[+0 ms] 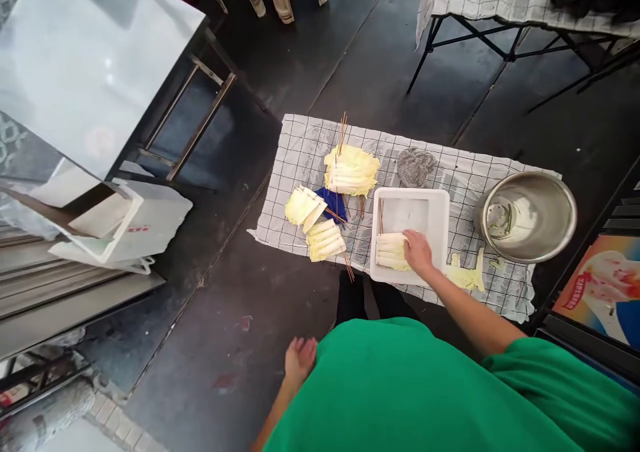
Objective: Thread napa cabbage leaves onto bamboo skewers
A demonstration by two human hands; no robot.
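Right hand (417,252) flat, fingers together, pressing cabbage stack (391,251) in white tray (440,205).

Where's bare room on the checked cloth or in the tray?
Free: upper half of the white tray, above the cabbage bundle under the right hand; checked cloth top-left corner; strip between tray and steel bowl. Crowded: left of the tray, three skewered cabbage stacks and loose skewers.

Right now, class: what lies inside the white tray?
Inside the white tray: a skewered cabbage bundle under the right hand, with its skewers pointing away. The hand covers the bundle's right edge.
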